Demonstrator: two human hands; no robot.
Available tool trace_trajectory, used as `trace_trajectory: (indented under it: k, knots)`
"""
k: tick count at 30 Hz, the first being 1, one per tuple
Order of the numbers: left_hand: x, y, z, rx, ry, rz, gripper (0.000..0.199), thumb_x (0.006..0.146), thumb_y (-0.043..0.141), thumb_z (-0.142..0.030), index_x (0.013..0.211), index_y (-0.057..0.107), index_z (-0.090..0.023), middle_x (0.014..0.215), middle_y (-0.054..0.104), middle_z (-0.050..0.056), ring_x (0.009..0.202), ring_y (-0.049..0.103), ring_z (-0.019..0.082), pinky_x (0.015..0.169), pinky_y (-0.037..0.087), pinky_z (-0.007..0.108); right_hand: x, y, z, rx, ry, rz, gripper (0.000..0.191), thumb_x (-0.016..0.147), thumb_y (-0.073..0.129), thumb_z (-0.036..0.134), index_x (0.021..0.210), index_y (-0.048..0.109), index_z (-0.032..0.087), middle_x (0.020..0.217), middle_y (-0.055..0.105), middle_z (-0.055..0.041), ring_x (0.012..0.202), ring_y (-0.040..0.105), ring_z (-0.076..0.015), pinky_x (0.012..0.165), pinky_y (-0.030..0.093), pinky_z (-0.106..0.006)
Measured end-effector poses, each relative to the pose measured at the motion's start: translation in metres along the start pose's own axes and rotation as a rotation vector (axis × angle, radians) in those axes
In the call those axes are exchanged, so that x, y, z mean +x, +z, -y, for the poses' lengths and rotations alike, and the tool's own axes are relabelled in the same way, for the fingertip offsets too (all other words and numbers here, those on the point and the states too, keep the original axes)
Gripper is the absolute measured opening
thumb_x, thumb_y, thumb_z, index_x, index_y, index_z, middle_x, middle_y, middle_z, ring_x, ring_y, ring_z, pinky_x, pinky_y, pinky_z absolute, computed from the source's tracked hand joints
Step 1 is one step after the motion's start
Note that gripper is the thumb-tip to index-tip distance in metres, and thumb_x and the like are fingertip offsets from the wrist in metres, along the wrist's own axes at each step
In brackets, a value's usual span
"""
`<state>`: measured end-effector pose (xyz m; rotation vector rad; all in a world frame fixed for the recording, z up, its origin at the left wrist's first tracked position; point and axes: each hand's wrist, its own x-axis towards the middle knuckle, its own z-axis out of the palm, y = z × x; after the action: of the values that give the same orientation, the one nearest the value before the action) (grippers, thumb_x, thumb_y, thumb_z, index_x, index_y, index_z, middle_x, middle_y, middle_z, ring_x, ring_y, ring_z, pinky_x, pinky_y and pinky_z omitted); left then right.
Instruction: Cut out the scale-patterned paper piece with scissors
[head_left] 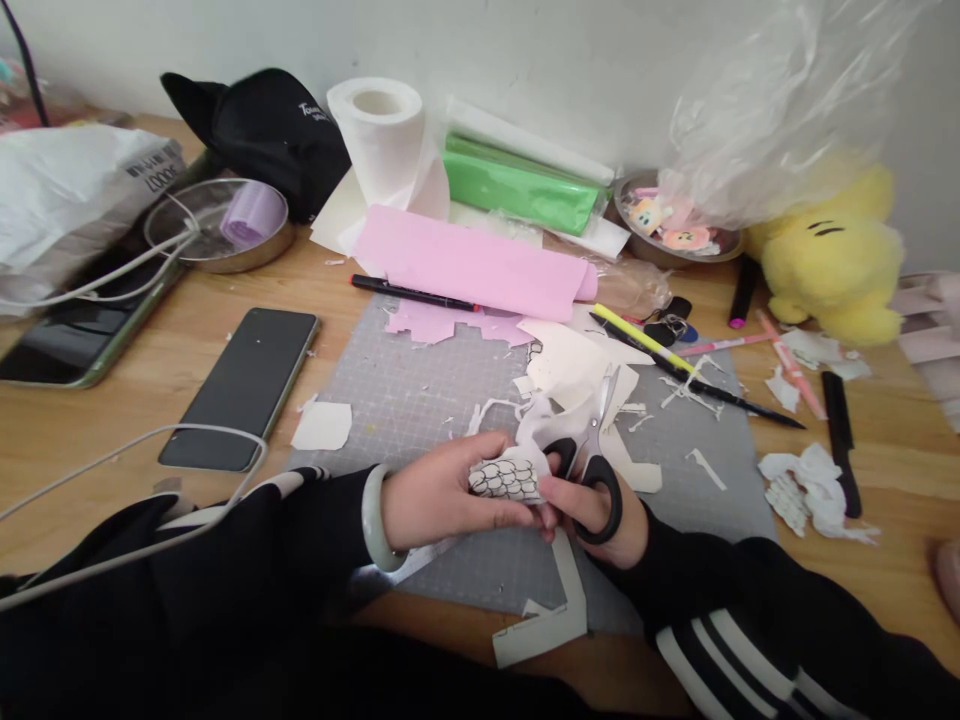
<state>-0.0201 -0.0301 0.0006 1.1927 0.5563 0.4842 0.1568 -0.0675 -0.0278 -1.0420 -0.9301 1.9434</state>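
While your left hand (pixel 442 492) pinches the scale-patterned paper piece (pixel 508 478) at lower centre of the frame, it holds the paper up off the grey cutting mat (pixel 420 400) so the blades can reach. Your right hand (pixel 600 510) is closed through the handles of the scissors (pixel 596 455), blades pointing up-frame beside the paper.

We can read little here. The black cap (pixel 262 135) carries small white lettering that seems to begin "To", too small for us to make out further. The white bag (pixel 67 195) at far left bears dark print, upside down to us, reading roughly "1000"; we cannot read the smaller line beside it.
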Motion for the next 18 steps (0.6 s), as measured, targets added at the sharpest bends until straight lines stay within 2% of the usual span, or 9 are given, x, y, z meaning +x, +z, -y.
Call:
trace_trajectory:
  k: [5,8,15,18]
  knots:
    - [-0.001,0.0,-0.001,0.011,0.091,0.041,0.017,0.087,0.05,-0.024,0.096,0.057,-0.011,0.085,0.069,0.009,0.083,0.065,0.02,0.081,0.048,0.034,0.001,0.002,0.002,0.011,0.008,-0.004,0.033,0.071,0.067,0.04,0.062,0.053,0.012,0.047,0.051,0.0019,0.043,0.051,-0.0079,0.04,0.041,-0.018]
    - [0.0,-0.001,0.0,0.018,0.053,0.049,0.016,0.087,0.05,-0.022,0.094,0.059,-0.011,0.085,0.07,0.009,0.083,0.065,0.019,0.082,0.048,0.034,0.001,0.002,0.001,0.002,0.021,-0.015,0.033,0.069,0.068,0.041,0.062,0.053,0.012,0.047,0.051,0.0017,0.044,0.051,-0.0081,0.04,0.041,-0.018]
    - [-0.002,-0.005,0.006,0.128,-0.03,-0.053,0.017,0.083,0.056,-0.025,0.095,0.062,-0.013,0.082,0.07,0.007,0.084,0.065,0.019,0.084,0.048,0.034,-0.001,0.006,0.01,-0.098,0.034,-0.018,0.037,0.066,0.069,0.044,0.06,0.053,0.011,0.05,0.054,-0.0005,0.044,0.052,-0.0082,0.041,0.043,-0.02]
    - [-0.003,-0.005,0.007,0.131,-0.044,-0.057,0.018,0.083,0.056,-0.026,0.095,0.061,-0.014,0.082,0.07,0.007,0.085,0.064,0.019,0.083,0.047,0.033,-0.001,0.008,0.015,-0.154,0.044,-0.019,0.036,0.065,0.069,0.042,0.059,0.053,0.011,0.05,0.055,-0.0008,0.043,0.051,-0.0079,0.042,0.044,-0.02]
